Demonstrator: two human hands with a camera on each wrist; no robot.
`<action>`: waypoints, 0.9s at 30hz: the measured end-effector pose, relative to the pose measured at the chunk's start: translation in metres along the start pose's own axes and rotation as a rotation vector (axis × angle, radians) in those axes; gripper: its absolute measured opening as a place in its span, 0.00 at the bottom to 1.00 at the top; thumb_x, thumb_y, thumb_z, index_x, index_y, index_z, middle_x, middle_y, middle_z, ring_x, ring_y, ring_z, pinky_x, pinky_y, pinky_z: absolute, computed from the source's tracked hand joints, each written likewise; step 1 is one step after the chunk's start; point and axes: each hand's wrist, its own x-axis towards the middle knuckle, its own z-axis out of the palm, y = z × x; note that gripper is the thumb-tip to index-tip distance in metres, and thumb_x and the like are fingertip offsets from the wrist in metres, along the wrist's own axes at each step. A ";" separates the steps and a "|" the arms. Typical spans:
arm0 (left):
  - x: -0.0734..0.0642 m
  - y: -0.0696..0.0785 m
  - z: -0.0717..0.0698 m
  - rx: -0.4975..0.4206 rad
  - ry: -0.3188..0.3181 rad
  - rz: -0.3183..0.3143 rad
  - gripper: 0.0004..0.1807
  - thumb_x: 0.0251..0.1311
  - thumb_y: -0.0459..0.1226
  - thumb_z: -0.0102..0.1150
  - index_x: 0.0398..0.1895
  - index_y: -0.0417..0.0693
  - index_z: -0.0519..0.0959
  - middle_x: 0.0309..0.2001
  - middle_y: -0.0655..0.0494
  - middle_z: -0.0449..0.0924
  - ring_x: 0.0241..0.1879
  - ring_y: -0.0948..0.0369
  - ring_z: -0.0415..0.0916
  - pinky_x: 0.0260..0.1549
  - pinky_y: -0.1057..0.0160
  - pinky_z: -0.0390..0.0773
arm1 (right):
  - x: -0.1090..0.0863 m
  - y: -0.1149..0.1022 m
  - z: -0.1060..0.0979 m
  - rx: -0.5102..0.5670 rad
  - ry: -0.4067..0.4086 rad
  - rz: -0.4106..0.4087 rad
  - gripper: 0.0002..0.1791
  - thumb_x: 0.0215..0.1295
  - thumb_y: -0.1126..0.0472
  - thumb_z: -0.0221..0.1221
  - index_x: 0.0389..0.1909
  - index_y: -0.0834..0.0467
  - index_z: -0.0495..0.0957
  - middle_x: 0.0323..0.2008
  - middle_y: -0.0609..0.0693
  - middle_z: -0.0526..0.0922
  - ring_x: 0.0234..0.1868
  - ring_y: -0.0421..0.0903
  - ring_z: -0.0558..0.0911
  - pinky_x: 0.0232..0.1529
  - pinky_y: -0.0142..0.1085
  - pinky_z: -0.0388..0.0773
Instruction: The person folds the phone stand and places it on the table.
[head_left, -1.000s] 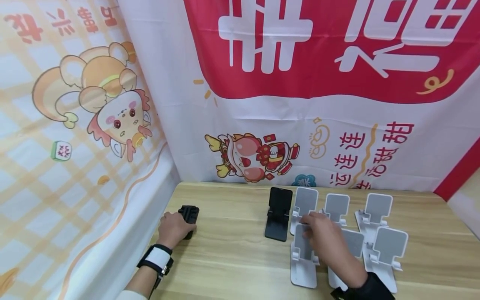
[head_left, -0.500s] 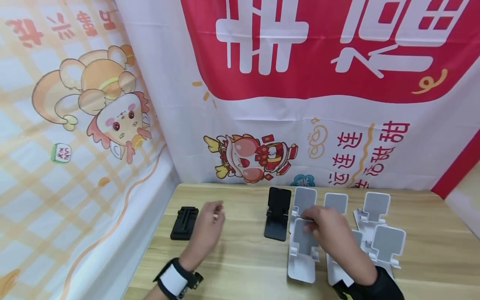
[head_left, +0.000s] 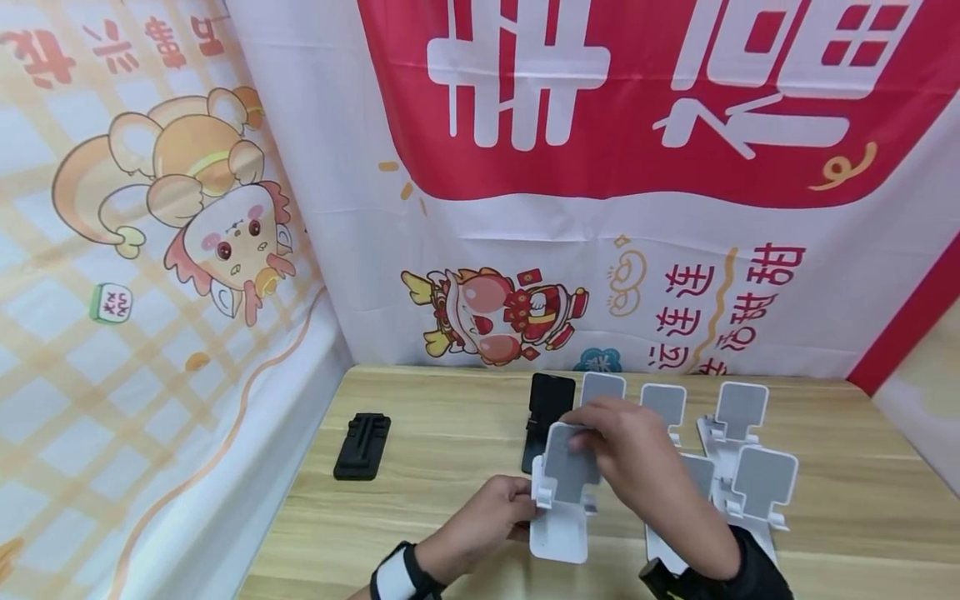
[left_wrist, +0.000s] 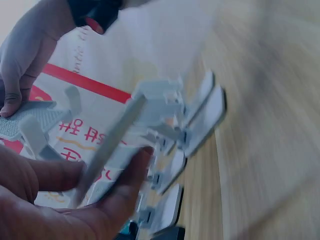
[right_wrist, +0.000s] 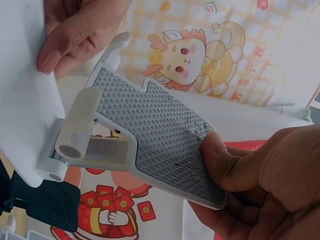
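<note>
Both hands have hold of a white phone stand (head_left: 558, 533) with a grey textured pad (right_wrist: 155, 125), tilted and raised above the table. My right hand (head_left: 626, 442) pinches the upper end of the padded plate, thumb on the pad and fingers behind it, as the right wrist view shows. At the base, my left hand (head_left: 487, 508) grips the left edge; in the left wrist view its thumb and fingers lie on either side of the blurred base plate (left_wrist: 107, 145). Just behind the held stand is an unfolded black phone stand (head_left: 550, 400), partly covered.
On the right of the wooden table (head_left: 442, 417), several white phone stands stand unfolded in rows, among them a front one (head_left: 763, 483) and a back one (head_left: 741, 408). A folded black phone stand (head_left: 362, 446) lies at the left. Printed cloth (head_left: 360, 250) hangs behind and at the left.
My left hand has let go of the folded black stand and crossed rightward to the white stand's base. My right hand has lifted that stand from the front row and brought it left.
</note>
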 end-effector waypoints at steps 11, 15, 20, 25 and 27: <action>-0.002 0.004 -0.003 -0.075 0.039 -0.010 0.15 0.60 0.24 0.49 0.48 0.24 0.77 0.41 0.38 0.84 0.38 0.53 0.83 0.35 0.57 0.85 | 0.006 0.007 0.005 0.141 -0.037 0.085 0.19 0.48 0.58 0.71 0.45 0.52 0.84 0.39 0.43 0.86 0.38 0.39 0.82 0.39 0.35 0.84; -0.005 0.008 -0.007 -0.147 0.012 -0.013 0.16 0.61 0.27 0.53 0.49 0.21 0.75 0.41 0.36 0.84 0.38 0.51 0.84 0.36 0.56 0.85 | 0.008 0.017 0.010 0.340 -0.119 0.206 0.39 0.42 0.50 0.72 0.60 0.55 0.73 0.50 0.51 0.84 0.49 0.48 0.83 0.49 0.43 0.82; -0.009 0.016 -0.010 -0.191 -0.005 -0.011 0.17 0.62 0.28 0.53 0.50 0.21 0.74 0.41 0.36 0.83 0.38 0.51 0.84 0.37 0.56 0.85 | 0.010 0.024 0.018 0.543 -0.270 0.340 0.46 0.40 0.46 0.72 0.63 0.57 0.69 0.51 0.55 0.82 0.47 0.50 0.83 0.50 0.44 0.82; -0.010 0.024 -0.012 -0.182 0.004 -0.031 0.17 0.63 0.28 0.54 0.52 0.22 0.74 0.42 0.37 0.84 0.39 0.51 0.84 0.37 0.56 0.85 | 0.009 0.026 0.025 0.625 -0.321 0.326 0.41 0.44 0.47 0.71 0.59 0.60 0.72 0.47 0.54 0.83 0.43 0.46 0.82 0.47 0.41 0.82; -0.010 0.026 -0.013 -0.177 0.015 -0.036 0.18 0.63 0.28 0.53 0.53 0.23 0.73 0.42 0.38 0.84 0.39 0.50 0.84 0.37 0.55 0.85 | 0.008 0.026 0.026 0.630 -0.310 0.311 0.39 0.44 0.46 0.71 0.58 0.59 0.74 0.46 0.53 0.84 0.42 0.46 0.83 0.46 0.40 0.83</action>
